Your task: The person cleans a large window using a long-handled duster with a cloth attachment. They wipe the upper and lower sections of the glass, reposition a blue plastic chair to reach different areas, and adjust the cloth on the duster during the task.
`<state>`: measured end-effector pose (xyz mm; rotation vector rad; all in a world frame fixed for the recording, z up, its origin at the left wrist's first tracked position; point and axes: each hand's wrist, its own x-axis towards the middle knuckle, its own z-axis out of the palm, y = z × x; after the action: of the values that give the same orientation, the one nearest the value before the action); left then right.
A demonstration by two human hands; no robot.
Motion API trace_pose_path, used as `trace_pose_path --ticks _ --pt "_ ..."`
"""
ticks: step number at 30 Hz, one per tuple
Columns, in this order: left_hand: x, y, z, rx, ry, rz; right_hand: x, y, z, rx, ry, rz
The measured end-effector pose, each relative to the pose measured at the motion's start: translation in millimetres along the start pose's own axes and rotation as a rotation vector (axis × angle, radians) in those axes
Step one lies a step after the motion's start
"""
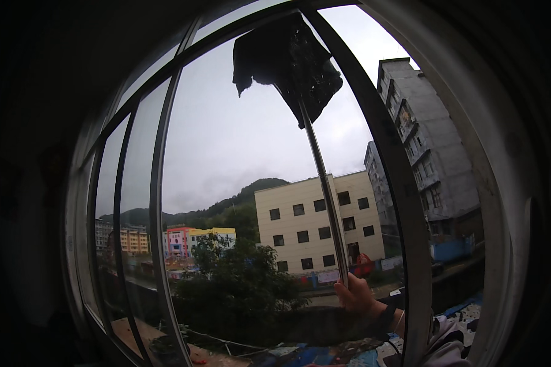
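My right hand grips the lower end of a slim metal pole. The forearm passes behind the upright sash frame, so hand and pole are on the outer side of the window glass. A dark, ragged-edged cloth hangs over the pole's upper end, near the top right corner of the pane. It hides the pole's head. A dark band circles my right wrist. My left hand is out of view.
More sash uprights stand at left, and the pale wall reveal curves at right. Below outside are a leafy tree, a planter pot and a littered blue surface. A cream building stands beyond.
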<state>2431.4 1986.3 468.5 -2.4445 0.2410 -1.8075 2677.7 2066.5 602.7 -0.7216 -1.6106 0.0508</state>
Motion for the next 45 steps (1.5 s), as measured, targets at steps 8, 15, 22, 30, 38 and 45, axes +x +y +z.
trace_pose_path --ticks 8,15,22,30,38,45 --pt "2.0 4.0 -9.8 -0.044 -0.018 0.070 -9.1 11.9 -13.7 -0.020 0.016 0.017" --pt "6.3 4.7 -7.7 -0.038 -0.012 0.054 -15.5 3.4 -14.4 -0.058 0.048 -0.050" --pt "4.2 -2.5 -17.4 -0.007 0.023 0.089 -108.3 78.0 -23.0 -0.465 0.111 -0.132" --pt "2.2 -1.5 -3.6 -0.093 -0.022 0.051 -142.8 107.6 6.3 -0.057 0.007 0.260" --pt "-6.6 -7.7 -16.4 -0.039 -0.016 0.021 -256.3 161.9 19.6 -0.488 -0.049 0.388" --pt "0.8 -4.5 -8.6 -0.074 0.003 0.063 -124.3 80.6 4.4 -0.430 0.033 0.021"
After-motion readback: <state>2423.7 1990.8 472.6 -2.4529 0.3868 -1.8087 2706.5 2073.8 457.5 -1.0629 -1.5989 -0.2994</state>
